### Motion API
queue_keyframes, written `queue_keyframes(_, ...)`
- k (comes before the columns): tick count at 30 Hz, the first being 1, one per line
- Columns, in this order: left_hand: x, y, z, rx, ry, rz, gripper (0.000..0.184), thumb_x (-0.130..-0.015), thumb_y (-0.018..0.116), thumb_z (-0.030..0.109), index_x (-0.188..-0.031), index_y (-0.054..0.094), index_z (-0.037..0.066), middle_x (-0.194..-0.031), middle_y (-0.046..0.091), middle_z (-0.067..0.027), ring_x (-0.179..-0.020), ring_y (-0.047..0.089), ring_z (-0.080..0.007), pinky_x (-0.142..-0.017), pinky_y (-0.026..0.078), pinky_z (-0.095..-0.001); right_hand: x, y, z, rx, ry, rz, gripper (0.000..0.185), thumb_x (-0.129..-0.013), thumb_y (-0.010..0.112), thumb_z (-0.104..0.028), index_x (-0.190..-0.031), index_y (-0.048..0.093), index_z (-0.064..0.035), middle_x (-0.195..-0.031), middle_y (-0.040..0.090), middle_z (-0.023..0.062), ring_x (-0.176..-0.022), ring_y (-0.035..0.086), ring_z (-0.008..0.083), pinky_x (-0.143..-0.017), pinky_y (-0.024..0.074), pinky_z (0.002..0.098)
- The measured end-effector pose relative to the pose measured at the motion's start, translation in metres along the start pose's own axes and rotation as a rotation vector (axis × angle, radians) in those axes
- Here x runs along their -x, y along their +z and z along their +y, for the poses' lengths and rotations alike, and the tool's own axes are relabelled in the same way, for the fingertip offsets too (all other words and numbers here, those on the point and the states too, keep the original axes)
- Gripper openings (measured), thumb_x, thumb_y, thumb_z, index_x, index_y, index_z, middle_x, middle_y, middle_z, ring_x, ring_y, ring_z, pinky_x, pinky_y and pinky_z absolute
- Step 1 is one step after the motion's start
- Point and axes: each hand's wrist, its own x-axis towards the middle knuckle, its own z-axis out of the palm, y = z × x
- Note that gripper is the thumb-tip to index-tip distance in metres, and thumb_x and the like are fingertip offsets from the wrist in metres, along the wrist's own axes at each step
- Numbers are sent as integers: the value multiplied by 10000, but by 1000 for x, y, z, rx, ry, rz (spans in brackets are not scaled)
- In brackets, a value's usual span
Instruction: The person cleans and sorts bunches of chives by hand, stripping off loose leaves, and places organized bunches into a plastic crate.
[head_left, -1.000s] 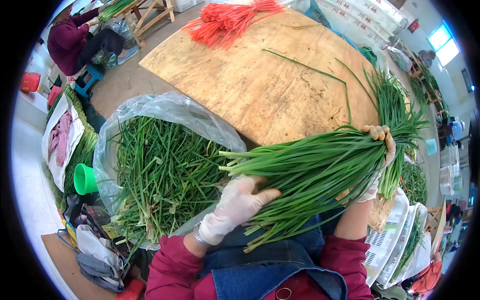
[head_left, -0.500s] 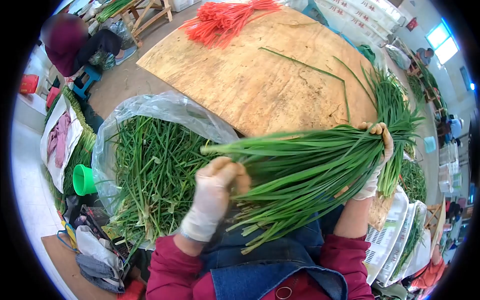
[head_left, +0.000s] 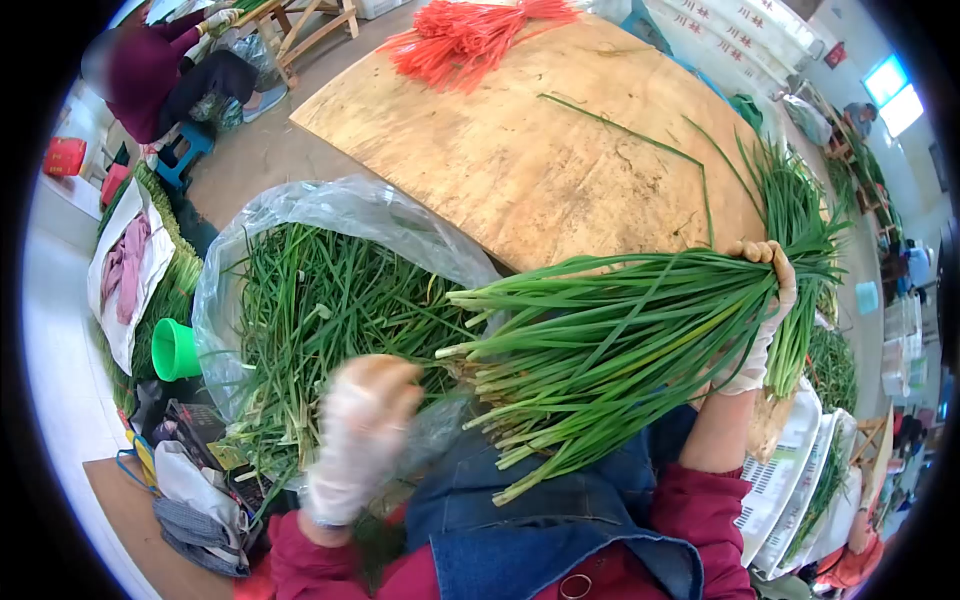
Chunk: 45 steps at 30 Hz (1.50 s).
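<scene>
My right hand [head_left: 768,285], in a pale glove, grips a bunch of garlic chives [head_left: 620,330] at its leafy end. The bunch lies fanned across my front, with its whitish cut ends pointing left. My left hand [head_left: 370,420], also gloved and blurred by motion, is left of those ends with its fingers curled. What it holds, if anything, I cannot make out. Below and behind it stands a clear plastic bag [head_left: 215,300], opened wide, with loose green leaves [head_left: 330,300] heaped inside. More chives [head_left: 790,200] lie at the table's right edge, beyond my right hand.
A wooden table [head_left: 520,170] spreads ahead, bearing red ties [head_left: 460,45] and a few stray leaves. A green bucket [head_left: 175,350] stands left of the bag. White crates [head_left: 780,480] are at right. Another person [head_left: 140,80] sits at upper left.
My left hand has moved left and slightly down, away from the chives' cut ends toward the bag. My right hand keeps its grip on the bunch. The view has shifted slightly.
</scene>
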Motion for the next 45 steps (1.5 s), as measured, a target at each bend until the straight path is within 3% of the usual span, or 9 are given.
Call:
queue_keyframes(5, -38, 69, 36, -13, 104, -211, 117, -758, 630, 121, -835, 575, 52, -723, 571, -110, -626, 589, -292, -540, 455, -371, 6, 8, -1, 48, -35, 74, 108, -825, 573, -153, -797, 519, -64, -717, 494, 6, -714, 493, 142, -787, 430, 311)
queue_keyframes(12, -42, 85, 23, -4, 309, -83, 106, -743, 621, 114, -771, 538, 54, -658, 532, -112, -574, 549, -298, -505, 425, -388, -2, -4, -3, -9, 33, -45, 121, -829, 570, -150, -767, 509, -67, -705, 508, 5, -709, 499, 143, -796, 435, 307)
queue_keyframes(19, -41, 38, 24, 374, -40, -107, 28, -806, 590, 48, -817, 575, 27, -707, 608, -143, -595, 598, -311, -562, 485, -387, -2, -3, -4, 9, 33, 45, 120, -827, 569, -136, -753, 504, -69, -692, 487, 5, -703, 496, 147, -782, 431, 310)
queue_keyframes(21, -28, 6, 0, 246, -29, -139, 47, -820, 579, 55, -832, 604, 16, -715, 618, -137, -629, 611, -297, -573, 487, -360, -2, -4, -5, -12, 38, 25, 114, -825, 569, -131, -755, 505, -68, -693, 488, 6, -704, 496, 149, -781, 432, 311)
queue_keyframes(25, 20, -62, -77, -107, -585, -12, 74, -801, 581, 67, -835, 623, 16, -747, 629, -118, -694, 610, -280, -622, 465, -353, 0, -1, 0, -16, 11, 91, 116, -817, 578, -138, -760, 509, -66, -693, 487, 6, -702, 494, 147, -777, 432, 314)
queue_keyframes(28, 50, -73, -105, -1069, -426, -281, 101, -741, 594, 67, -833, 627, 43, -776, 605, -109, -722, 559, -276, -730, 406, -399, 1, 1, 0, -5, -3, 86, 122, -809, 588, -150, -768, 513, -64, -695, 486, 6, -703, 493, 149, -770, 434, 315)
queue_keyframes(30, 28, -42, -64, -603, -27, 66, 127, -756, 596, 52, -878, 629, 49, -866, 618, -123, -805, 576, -289, -775, 422, -410, 0, -1, -1, 5, -9, 81, 113, -808, 588, -147, -775, 520, -64, -697, 490, 7, -707, 496, 151, -772, 436, 315)
queue_keyframes(33, -8, 11, -2, 124, 43, -137, 143, -782, 583, 42, -920, 623, 38, -908, 630, -156, -761, 624, -303, -651, 506, -345, 2, 3, -1, 28, -4, 66, 105, -808, 588, -146, -782, 530, -62, -698, 496, 10, -709, 500, 153, -773, 436, 315)
queue_keyframes(45, -49, 59, 23, 344, -35, -307, 117, -774, 650, 131, -836, 644, 32, -761, 626, -152, -736, 617, -321, -661, 485, -372, 4, -8, -3, -8, -3, 62, 88, -827, 569, -127, -798, 527, -55, -708, 504, 19, -700, 497, 154, -797, 433, 321)
